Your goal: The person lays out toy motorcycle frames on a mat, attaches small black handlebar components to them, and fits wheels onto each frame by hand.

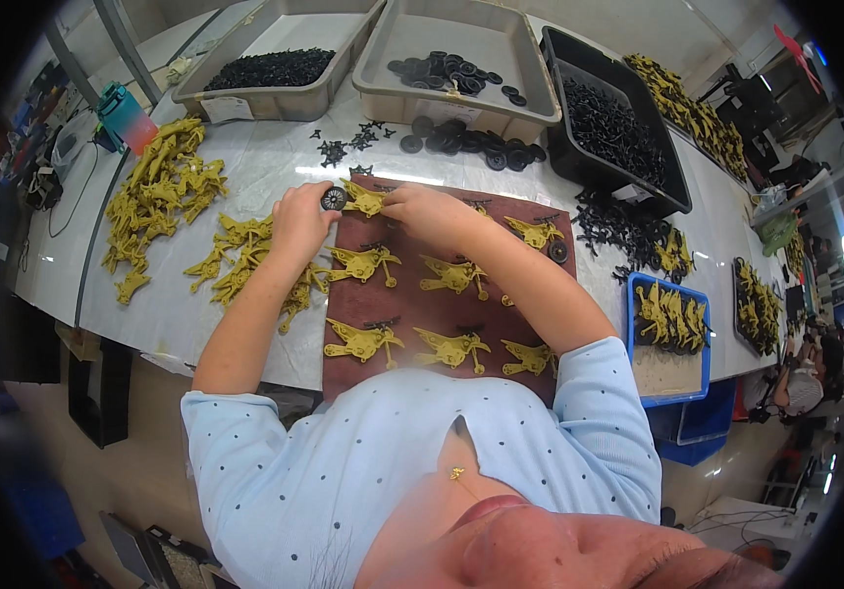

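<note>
My left hand (pixel 302 222) pinches a small black spoked wheel (pixel 334 199) at the upper left corner of a dark red mat (pixel 412 302). Right beside the wheel lies a yellow plastic part (pixel 363 200) shaped like a small frame. At that part's right end the fingers of my right hand (pixel 430 214) are closed on it; their tips are partly hidden. More yellow frames (pixel 453 275) lie in rows on the mat, many with a thin black piece along the top. One black wheel (pixel 557 252) sits at the mat's right edge. My right forearm covers part of the rows.
Heaps of yellow frames (pixel 162 196) lie on the left. Behind the mat are loose black wheels (pixel 491 147), two grey bins (pixel 530 123) and a black bin (pixel 672 191). A blue tray (pixel 643 393) with yellow parts stands right. A bottle (pixel 128 118) stands far left.
</note>
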The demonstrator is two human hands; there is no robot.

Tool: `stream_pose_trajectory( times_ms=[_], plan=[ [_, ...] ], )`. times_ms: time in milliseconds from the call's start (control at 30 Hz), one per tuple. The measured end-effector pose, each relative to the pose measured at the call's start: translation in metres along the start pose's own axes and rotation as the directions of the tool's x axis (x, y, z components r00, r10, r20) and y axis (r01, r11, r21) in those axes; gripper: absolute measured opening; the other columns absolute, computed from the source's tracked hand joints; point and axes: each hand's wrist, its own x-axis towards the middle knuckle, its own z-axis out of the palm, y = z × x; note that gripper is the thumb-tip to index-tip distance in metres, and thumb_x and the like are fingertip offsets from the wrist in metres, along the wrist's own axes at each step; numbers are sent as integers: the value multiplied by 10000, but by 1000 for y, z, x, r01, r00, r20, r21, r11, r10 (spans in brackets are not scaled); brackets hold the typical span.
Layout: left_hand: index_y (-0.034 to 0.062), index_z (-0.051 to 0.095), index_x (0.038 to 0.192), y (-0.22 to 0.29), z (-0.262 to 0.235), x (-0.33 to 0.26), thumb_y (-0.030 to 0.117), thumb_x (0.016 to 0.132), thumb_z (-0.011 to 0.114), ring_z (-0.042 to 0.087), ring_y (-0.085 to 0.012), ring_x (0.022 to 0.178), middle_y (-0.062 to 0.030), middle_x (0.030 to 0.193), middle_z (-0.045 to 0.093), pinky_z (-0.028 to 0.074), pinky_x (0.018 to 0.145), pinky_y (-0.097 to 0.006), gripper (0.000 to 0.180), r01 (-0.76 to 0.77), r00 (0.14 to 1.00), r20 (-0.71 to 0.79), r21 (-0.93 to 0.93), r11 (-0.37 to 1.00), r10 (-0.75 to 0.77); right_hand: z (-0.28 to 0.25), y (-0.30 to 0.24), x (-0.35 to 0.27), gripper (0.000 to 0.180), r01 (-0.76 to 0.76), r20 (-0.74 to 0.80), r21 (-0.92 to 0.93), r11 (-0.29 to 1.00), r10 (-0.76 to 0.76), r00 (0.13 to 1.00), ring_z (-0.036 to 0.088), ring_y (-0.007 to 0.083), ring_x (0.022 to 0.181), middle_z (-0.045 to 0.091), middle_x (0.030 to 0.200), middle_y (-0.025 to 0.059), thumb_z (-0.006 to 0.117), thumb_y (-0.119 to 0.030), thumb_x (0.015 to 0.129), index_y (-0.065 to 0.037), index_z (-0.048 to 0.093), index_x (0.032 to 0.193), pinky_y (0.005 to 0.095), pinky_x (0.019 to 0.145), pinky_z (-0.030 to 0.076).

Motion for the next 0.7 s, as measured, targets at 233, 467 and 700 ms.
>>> stream_pose_trajectory(
  times_ms=[233, 467, 700],
  plan=[
    [95, 621, 1116, -5, 6, 2, 168, 693, 736, 544, -275, 997, -72, 1044, 627, 400, 829, -425, 444, -39, 999, 19, -90, 995, 41, -1, -1, 0, 315, -2, -2, 11, 1000, 2, 1000, 523, 283, 1088, 583, 1135, 120, 547, -33, 775, -5, 627, 1078, 347, 944, 426],
    [97, 627, 1123, -5, 6, 5, 160, 689, 739, 535, -278, 1020, -85, 1067, 615, 396, 859, -411, 453, -17, 977, 214, 94, 995, -4, -4, -10, 0, 328, -1, -9, -9, 1000, 1, 1000, 512, 281, 1111, 569, 1164, 124, 547, -32, 770, -11, 627, 1087, 339, 953, 426],
    [108, 505, 1273, -1, -35, -30, 251, 736, 719, 464, -276, 1156, -116, 1226, 518, 335, 936, -457, 595, -119, 988, 112, 98, 988, 107, 1, -2, 1, 322, -19, 28, -25, 1000, 19, 999, 504, 283, 1129, 569, 1167, 115, 556, -34, 773, -18, 626, 1087, 331, 971, 418]
  ],
)
